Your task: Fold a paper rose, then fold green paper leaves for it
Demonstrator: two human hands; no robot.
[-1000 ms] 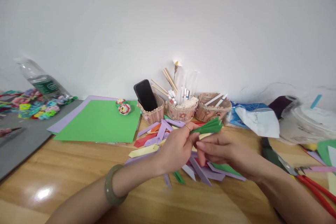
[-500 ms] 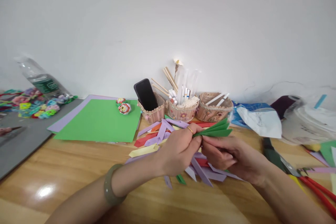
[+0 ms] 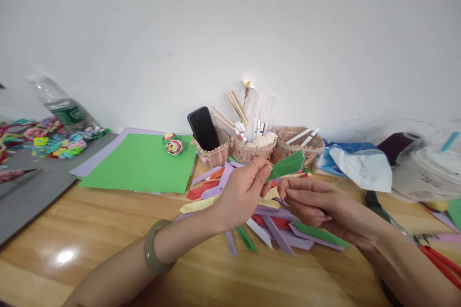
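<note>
My left hand [image 3: 240,192] is closed around the lower end of a folded piece of green paper [image 3: 288,165]. The paper's pleated layers fan out up and to the right, above the pile of strips. My right hand [image 3: 313,199] is just right of and below the green paper, apart from it. Its fingers are curled with the thumb pressed against them, and nothing shows between them. Beneath both hands lies a loose pile of folded paper strips [image 3: 277,235] in purple, red, yellow, white and green.
Green sheets [image 3: 140,163] with two small paper rosettes [image 3: 174,147] lie at left, near a bottle [image 3: 68,110]. Behind stand baskets [image 3: 212,156] holding a phone [image 3: 203,128], sticks and pens. Red-handled scissors [image 3: 439,264] and a lidded plastic container [image 3: 425,172] are at right.
My right hand has come off the green paper and moved slightly right and down. My left hand keeps the paper and has tilted it upward. The view has shifted slightly.
</note>
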